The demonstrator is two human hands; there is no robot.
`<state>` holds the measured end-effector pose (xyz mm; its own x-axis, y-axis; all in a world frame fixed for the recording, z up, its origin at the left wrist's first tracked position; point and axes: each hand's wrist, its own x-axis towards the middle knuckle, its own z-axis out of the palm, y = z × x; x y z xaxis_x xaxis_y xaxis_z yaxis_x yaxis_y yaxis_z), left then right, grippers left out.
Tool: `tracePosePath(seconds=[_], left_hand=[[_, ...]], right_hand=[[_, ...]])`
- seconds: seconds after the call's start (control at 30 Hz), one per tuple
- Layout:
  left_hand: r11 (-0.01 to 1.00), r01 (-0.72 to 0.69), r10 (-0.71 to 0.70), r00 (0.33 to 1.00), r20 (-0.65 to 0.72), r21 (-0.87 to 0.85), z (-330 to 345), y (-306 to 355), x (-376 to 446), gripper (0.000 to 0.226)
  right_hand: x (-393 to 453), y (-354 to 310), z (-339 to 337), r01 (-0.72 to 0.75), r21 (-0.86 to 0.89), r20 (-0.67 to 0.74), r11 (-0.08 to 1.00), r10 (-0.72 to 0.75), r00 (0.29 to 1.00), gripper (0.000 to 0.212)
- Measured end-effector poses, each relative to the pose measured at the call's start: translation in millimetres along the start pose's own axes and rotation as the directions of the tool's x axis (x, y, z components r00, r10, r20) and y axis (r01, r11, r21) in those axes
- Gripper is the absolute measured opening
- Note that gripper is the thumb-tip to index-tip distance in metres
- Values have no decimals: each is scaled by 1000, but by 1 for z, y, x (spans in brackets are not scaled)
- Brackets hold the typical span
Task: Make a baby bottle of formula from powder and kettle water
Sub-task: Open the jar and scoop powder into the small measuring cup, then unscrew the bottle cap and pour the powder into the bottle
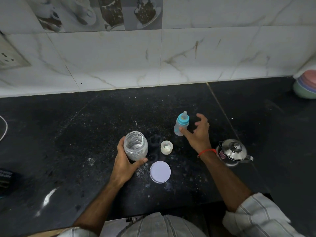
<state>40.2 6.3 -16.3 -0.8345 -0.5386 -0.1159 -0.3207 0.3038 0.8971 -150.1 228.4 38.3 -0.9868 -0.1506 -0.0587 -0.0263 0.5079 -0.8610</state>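
- Broadly, the black stone counter (68, 134) fills the scene, meeting the marble-tiled wall (188, 57) along its far edge; its near edge cuts across just in front of the person's torso. Wide bare stretches lie far-left and far-right of the cluster.
- Stacked pastel bowls (306, 86) sit at the far-right edge, well apart from everything else.
- On the right, a steel kettle (233, 152) stands just beside the right forearm, lid on.
- The powder jar (136, 146), open-mouthed with white residue inside, stands left of centre; the left hand (124, 161) grips it, fingers and thumb curled round its sides.
- Its white lid (160, 171) lies flat on the counter near the jar, apart from it.
- The baby bottle (181, 124), blue collar and teat on, stands far of centre; the right hand (199, 132) is spread, fingers apart, thumb touching the bottle's side.
- A small clear cap (166, 147) sits between jar and bottle.
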Motion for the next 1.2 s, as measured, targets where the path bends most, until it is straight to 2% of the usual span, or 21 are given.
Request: tracePosePath(seconds=[0.07,0.17,0.3,0.37,0.47,0.53,0.67,0.7,0.83,0.9,0.97,1.03,1.1,1.17,1.2], left_hand=[[999,37,-37,999,-4,37,1,2,-5,149],[990,1,11,996,-90,140,4,6,-23,151],[982,-141,169,951,-258,122,11,28,-52,111],[961,-234,271,907,-322,149,12,46,-60,91],[826,-489,554,799,-235,281,11,65,-60,58],[791,-561,599,792,-122,242,18,82,-60,50],[800,-492,507,860,52,343,51,113,-65,79],[812,-475,479,874,76,340,58,117,-65,80],[923,-367,349,925,148,117,69,121,-66,49],[943,-333,332,935,125,-16,73,115,-71,43],[954,-264,278,956,90,-141,77,108,-78,46],[946,-197,224,971,82,-256,79,100,-84,58],[935,-178,213,973,85,-306,79,95,-89,65],[946,-187,216,973,85,-266,76,96,-89,67],[954,-198,221,972,85,-224,74,98,-88,67]], right_hand=[[13,0,5,-5,-9,30,1000,5,1000,92],[32,-5,16,-11,-21,73,1000,13,997,87],[37,-10,22,32,25,66,999,-34,997,49],[26,-13,18,90,34,6,995,-91,996,42],[-6,-23,9,184,63,-35,981,-182,983,41],[-33,-33,2,228,107,-36,968,-225,974,39],[-91,-49,-5,235,315,-25,920,-240,971,31],[-102,-50,-5,243,355,-32,903,-248,968,29],[-127,-51,-3,271,423,32,865,-313,949,32],[-133,-50,-3,288,405,78,868,-347,935,28],[-137,-48,-1,300,393,105,869,-366,925,24],[-139,-48,-1,240,457,92,857,-314,945,22],[-139,-51,-2,102,584,73,805,-177,982,27],[-138,-52,-5,-20,650,127,760,-82,989,38],[-138,-54,-6,-37,627,151,778,-75,986,43]])
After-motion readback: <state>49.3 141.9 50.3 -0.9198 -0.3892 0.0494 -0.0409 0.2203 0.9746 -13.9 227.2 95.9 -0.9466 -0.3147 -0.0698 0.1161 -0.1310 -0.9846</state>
